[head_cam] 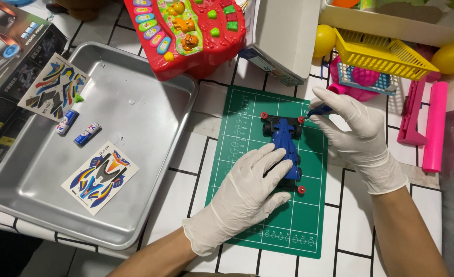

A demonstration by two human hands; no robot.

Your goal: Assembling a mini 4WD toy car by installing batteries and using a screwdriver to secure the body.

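Your left hand (245,192), in a white glove, lies over the rear half of a blue toy car (284,146), fingers curled around its side and pressing it down on the green cutting mat (288,220). The car sits lengthwise near the middle of the mat, with small red wheel hubs showing at its corners. Your right hand (352,131), also gloved, is closed on a small blue tool (320,110), its tip at the car's front right wheel.

The mat rests on a white tiled tabletop (350,246) with dark lines. To the left lies a metal tray (135,102). In it are two sticker sheets: one (100,177) near the front edge, white with blue, yellow and orange shapes, and another (53,92) at the far left corner with multicoloured shapes. Between them lie two small white-and-blue tubes (78,128), one with a green cap.

A dark box (6,61) sits left of the tray. Behind the mat stand a red toy keyboard (186,31) and a white box (283,36). To the right are a yellow basket (380,51) and pink plastic pieces (427,123).
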